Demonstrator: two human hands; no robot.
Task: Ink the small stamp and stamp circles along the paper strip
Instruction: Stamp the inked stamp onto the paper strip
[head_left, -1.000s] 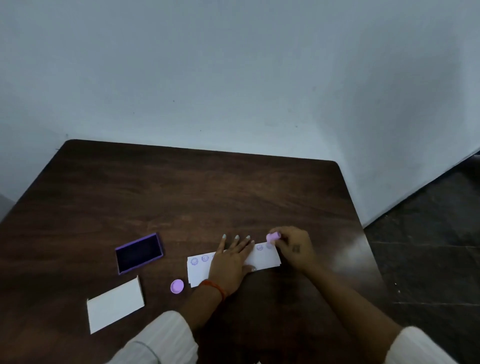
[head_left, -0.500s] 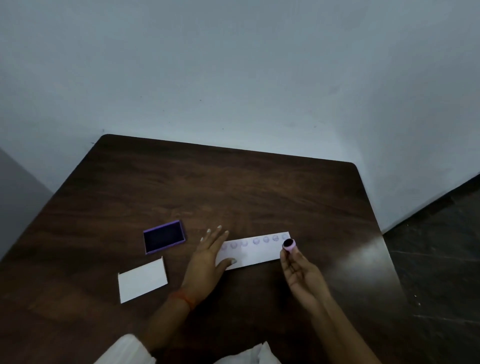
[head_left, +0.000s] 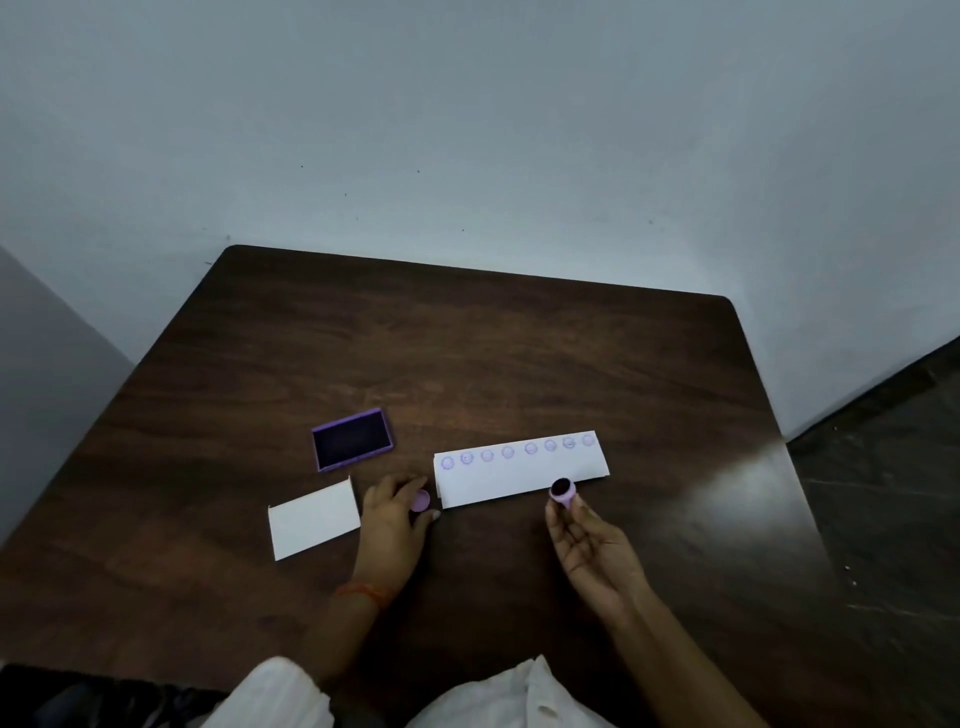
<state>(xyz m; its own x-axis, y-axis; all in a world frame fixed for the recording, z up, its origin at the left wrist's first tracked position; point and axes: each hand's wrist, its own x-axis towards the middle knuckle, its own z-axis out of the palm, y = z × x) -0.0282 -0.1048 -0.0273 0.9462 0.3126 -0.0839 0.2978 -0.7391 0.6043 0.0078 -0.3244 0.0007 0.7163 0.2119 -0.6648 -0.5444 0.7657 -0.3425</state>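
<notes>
A white paper strip (head_left: 519, 475) lies on the dark wooden table (head_left: 467, 353), with a row of several purple circles along its far edge. My right hand (head_left: 592, 551), palm up, pinches the small purple stamp (head_left: 562, 491) at the strip's near edge, its dark inked face turned up. My left hand (head_left: 392, 525) is just left of the strip, fingers curled round the round purple stamp cap (head_left: 420, 500). The open purple ink pad (head_left: 351, 440) sits further left and behind.
A white card (head_left: 313, 518) lies left of my left hand. The table's right edge and a dark floor (head_left: 883, 519) are to the right. A pale wall (head_left: 467, 130) stands behind the table.
My right hand lifted the stamp off the strip's right end and turned its face up. My left hand left the strip and took hold of the purple cap to its left.
</notes>
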